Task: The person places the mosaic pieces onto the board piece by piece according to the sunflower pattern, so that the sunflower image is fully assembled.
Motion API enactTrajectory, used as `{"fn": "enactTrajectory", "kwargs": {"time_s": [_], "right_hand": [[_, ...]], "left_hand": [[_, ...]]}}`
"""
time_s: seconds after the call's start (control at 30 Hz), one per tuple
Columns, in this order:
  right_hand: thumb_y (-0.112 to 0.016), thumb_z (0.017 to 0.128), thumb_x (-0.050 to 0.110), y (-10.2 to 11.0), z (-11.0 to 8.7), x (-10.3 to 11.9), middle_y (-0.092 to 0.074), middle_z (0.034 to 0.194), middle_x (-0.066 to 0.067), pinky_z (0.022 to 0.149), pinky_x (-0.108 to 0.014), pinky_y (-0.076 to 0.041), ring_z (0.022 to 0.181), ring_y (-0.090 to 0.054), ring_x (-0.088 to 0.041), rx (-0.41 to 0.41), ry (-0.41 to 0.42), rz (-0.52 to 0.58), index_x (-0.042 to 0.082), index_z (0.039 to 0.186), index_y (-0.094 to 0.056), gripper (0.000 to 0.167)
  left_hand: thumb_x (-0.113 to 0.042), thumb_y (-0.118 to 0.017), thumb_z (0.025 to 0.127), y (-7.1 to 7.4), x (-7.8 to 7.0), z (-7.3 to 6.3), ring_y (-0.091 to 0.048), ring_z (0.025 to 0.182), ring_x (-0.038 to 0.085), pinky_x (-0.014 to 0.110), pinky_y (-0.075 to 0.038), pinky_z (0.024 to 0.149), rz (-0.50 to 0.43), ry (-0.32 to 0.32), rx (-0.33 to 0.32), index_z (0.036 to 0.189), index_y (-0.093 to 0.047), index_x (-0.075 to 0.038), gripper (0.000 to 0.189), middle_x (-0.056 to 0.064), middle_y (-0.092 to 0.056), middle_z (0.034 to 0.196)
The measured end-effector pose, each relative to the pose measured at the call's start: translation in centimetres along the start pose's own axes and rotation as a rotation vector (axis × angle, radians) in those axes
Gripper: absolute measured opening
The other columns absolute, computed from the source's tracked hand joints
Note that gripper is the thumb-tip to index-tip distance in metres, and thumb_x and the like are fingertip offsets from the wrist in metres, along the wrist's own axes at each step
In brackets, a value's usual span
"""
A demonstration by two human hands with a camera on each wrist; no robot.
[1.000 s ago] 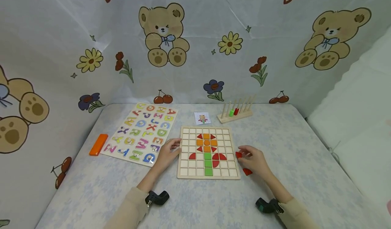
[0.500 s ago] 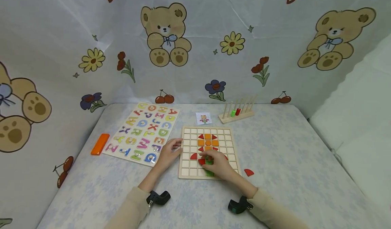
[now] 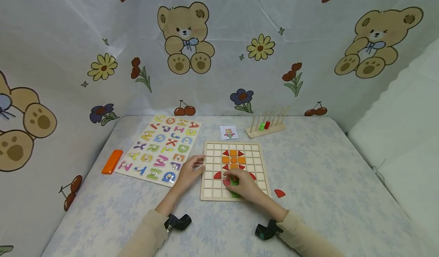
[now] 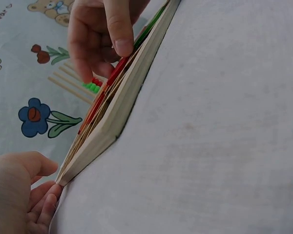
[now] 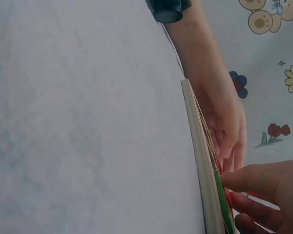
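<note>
- Right hand (image 3: 244, 186) has come off the table onto the grid board (image 3: 255, 147), fingers pinching a red piece (image 3: 226, 182) beside the green stem.
- Left hand (image 3: 188, 172) rests relaxed on the board's left edge; wrist views show it edge-on only.
- Spare red quarter-circle (image 3: 279, 193) lies right of the board; alphabet puzzle (image 3: 161, 149) sits left.
- Curtain reads "Bear".

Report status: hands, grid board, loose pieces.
Left hand steadies grid board at its left edge. Right hand presses red piece beside green stem. One red quarter-circle loose on table, right of board.
</note>
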State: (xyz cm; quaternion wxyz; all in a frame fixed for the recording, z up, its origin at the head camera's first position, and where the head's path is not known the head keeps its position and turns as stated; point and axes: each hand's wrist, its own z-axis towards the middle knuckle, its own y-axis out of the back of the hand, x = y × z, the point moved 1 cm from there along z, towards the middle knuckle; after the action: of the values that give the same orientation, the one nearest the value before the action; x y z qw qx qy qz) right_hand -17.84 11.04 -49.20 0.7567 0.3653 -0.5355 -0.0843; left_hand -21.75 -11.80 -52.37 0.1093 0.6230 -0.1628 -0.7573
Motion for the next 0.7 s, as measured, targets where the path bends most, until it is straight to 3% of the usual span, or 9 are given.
{"fn": "enactTrajectory", "kwargs": {"time_s": [0.23,0.37,0.53,0.7], "right_hand": [[-0.078,0.083,0.005,0.3,-0.2,0.3,-0.072,0.096,-0.006,0.069,-0.022,-0.049,0.078,-0.054,-0.012,-0.03,0.031,-0.083,0.002,0.109,-0.071,0.028],[-0.074,0.086,0.005,1.5,-0.9,0.2,-0.071,0.096,-0.008,0.068,-0.023,-0.049,0.077,-0.055,-0.014,-0.068,-0.009,-0.056,0.001,0.111,-0.071,0.026],[-0.071,0.086,-0.001,4.2,-3.1,-1.3,-0.071,0.091,-0.009,0.064,-0.019,-0.048,0.076,-0.054,-0.007,-0.153,-0.049,-0.003,-0.002,0.109,-0.071,0.023],[-0.074,0.081,-0.006,7.2,-6.6,-3.4,-0.071,0.089,-0.009,0.061,-0.021,-0.045,0.075,-0.056,-0.011,-0.276,-0.078,-0.076,-0.003,0.108,-0.07,0.027]], "left_hand": [[-0.004,-0.067,0.089,0.0,-0.1,0.0,-0.062,0.105,0.026,0.043,-0.052,0.098,-0.005,0.0,0.005,0.128,-0.063,-0.001,0.039,0.014,-0.066,0.118],[-0.004,-0.067,0.089,0.0,-0.2,0.1,-0.062,0.105,0.026,0.042,-0.052,0.098,-0.008,-0.01,0.004,0.128,-0.063,0.0,0.039,0.014,-0.066,0.118],[-0.004,-0.067,0.089,-0.1,-0.1,0.1,-0.062,0.105,0.026,0.043,-0.052,0.098,-0.002,-0.004,0.005,0.128,-0.063,-0.001,0.039,0.014,-0.066,0.117],[-0.004,-0.067,0.09,-0.1,0.0,0.0,-0.062,0.106,0.025,0.043,-0.051,0.098,0.009,0.0,-0.001,0.128,-0.064,-0.002,0.038,0.013,-0.067,0.118]]}}
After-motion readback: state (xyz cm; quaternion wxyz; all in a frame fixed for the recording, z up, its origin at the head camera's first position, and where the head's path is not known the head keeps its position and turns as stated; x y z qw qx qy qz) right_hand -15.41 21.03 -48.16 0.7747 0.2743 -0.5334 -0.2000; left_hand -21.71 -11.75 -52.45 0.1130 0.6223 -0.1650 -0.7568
